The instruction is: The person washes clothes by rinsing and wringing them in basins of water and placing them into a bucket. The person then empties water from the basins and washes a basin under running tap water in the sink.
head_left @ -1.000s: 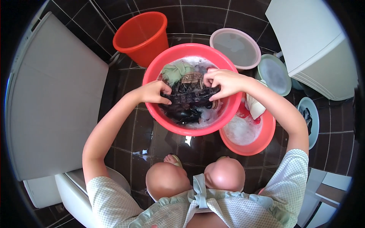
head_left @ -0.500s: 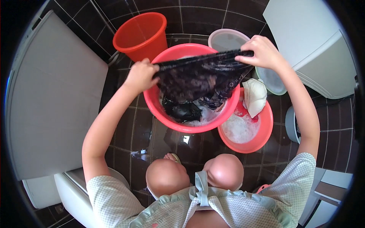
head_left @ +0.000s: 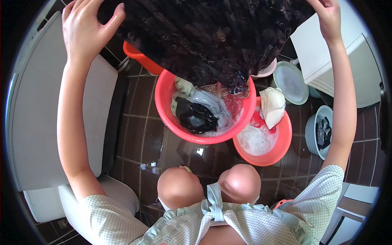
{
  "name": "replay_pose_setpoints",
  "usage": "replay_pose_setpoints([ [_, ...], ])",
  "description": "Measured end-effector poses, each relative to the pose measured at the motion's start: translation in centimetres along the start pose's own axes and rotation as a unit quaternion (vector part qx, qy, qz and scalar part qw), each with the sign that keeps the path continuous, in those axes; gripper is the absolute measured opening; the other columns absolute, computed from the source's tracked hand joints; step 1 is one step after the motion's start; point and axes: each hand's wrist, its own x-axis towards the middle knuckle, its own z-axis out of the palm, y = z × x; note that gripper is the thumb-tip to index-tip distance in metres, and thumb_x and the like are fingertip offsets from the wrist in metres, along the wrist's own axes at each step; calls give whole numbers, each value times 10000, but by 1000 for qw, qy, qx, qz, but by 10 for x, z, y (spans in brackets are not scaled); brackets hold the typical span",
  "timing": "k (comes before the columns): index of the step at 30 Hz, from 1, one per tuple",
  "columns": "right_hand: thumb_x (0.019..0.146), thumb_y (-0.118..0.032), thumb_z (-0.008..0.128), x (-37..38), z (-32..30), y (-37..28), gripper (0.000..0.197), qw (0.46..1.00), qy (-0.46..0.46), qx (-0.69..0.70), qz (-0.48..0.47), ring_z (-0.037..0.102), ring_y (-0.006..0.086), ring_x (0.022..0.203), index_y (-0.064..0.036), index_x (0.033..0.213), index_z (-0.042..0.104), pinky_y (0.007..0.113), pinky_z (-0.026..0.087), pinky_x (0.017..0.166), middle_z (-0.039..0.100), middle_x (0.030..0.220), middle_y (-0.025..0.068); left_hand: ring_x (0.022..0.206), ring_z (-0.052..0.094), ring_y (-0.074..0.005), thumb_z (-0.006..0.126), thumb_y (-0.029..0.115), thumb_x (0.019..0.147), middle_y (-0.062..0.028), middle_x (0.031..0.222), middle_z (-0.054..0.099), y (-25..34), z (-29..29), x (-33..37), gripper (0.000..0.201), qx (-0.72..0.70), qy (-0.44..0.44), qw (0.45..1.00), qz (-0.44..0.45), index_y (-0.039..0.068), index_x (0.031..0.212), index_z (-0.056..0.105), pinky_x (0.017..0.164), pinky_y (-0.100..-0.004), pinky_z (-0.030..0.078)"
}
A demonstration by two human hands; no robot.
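A wet black patterned garment [head_left: 204, 38] is stretched wide between my raised hands at the top of the view. My left hand [head_left: 87, 32] grips its left upper corner, with the thumb over the cloth; some fingertips run out of view. At the right upper corner, my right hand [head_left: 330, 20] pinches the cloth, its fingers partly cut off by the frame's edge. The garment's lower end hangs into a large pink basin [head_left: 160, 98]. Inside that basin lie a black cloth [head_left: 196, 118], a pale grey-blue cloth [head_left: 210, 104] and a light green cloth [head_left: 183, 86] in sudsy water.
A smaller pink basin [head_left: 283, 143] holds suds, red cloth and a white cup-shaped piece [head_left: 272, 105]. Behind hangs a partly covered orange bucket [head_left: 143, 59]. A pale green basin [head_left: 290, 81] and a grey-blue basin [head_left: 311, 132] stand right. White appliances flank both sides; the tiled floor [head_left: 134, 134] is wet.
Both hands have risen and spread apart, lifting the black garment up out of the large basin. More clothes in the basin now show, and the garment covers most of the orange bucket.
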Motion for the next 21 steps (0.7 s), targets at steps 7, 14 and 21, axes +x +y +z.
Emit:
replay_pose_setpoints([
  [7, 693, -164, 649, -71, 55, 55, 194, 963, -270, -5, 22, 500, 105, 577, -31, 617, 529, 241, 395, 561, 528, 594, 40, 716, 578, -270, 652, 128, 607, -86, 758, 582, 66, 58, -63, 272, -330, -126, 931, -90, 68, 842, 528, 622, -332, 460],
  [14, 595, -91, 599, -212, 172, 111, 157, 871, -471, -139, -5, 480, 306, 962, -48, 740, 558, 396, 448, 761, 437, 1077, 156, 799, 554, -346, 683, 215, 602, -146, 937, 484, 193, 151, -177, 539, -394, -422, 814, -70, 80, 1060, 432, 686, -407, 470],
  [21, 572, -130, 658, -252, 239, 111, 726, 676, -639, -212, 300, 535, 324, 937, 2, 1177, 280, 379, 457, 772, 467, 1076, 215, 843, 581, -238, 542, 267, 756, -140, 998, 517, 267, 187, -210, 405, -222, -616, 752, 75, 32, 1064, 424, 687, -334, 472],
])
